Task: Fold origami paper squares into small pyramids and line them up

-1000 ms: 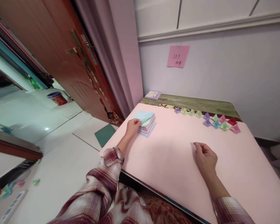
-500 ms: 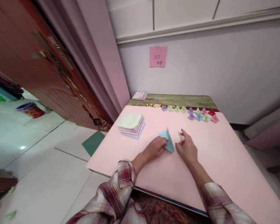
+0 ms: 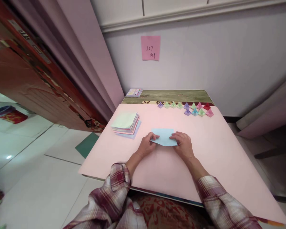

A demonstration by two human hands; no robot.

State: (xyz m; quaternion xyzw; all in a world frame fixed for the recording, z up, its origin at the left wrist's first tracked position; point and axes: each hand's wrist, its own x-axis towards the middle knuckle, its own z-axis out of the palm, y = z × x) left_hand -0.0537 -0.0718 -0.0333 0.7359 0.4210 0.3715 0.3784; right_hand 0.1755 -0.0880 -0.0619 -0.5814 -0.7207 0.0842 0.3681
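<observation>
A light blue sheet of paper (image 3: 164, 137) lies across the middle of the pink tabletop, its near edge bent slightly up. My left hand (image 3: 148, 143) grips its left end, thumb on top and fingers curled beneath. At the right end, my right hand (image 3: 183, 143) pinches the sheet with fingers above and the thumb hidden. To the left sits a stack of coloured paper (image 3: 125, 122), pale green on top. Several small folded paper pieces (image 3: 194, 111) in purple, green, blue, pink and red stand in rows at the far right.
The pink-covered table (image 3: 214, 159) has a wood-patterned strip at its back, where a small pack (image 3: 134, 92) lies. A pink note (image 3: 150, 48) is stuck to the wall. On the floor at left are a green sheet (image 3: 87, 144) and a bucket (image 3: 9, 114).
The blue paper has gone from partly folded and standing up to spread out and facing me. My right hand has moved in from beside it and taken its right end.
</observation>
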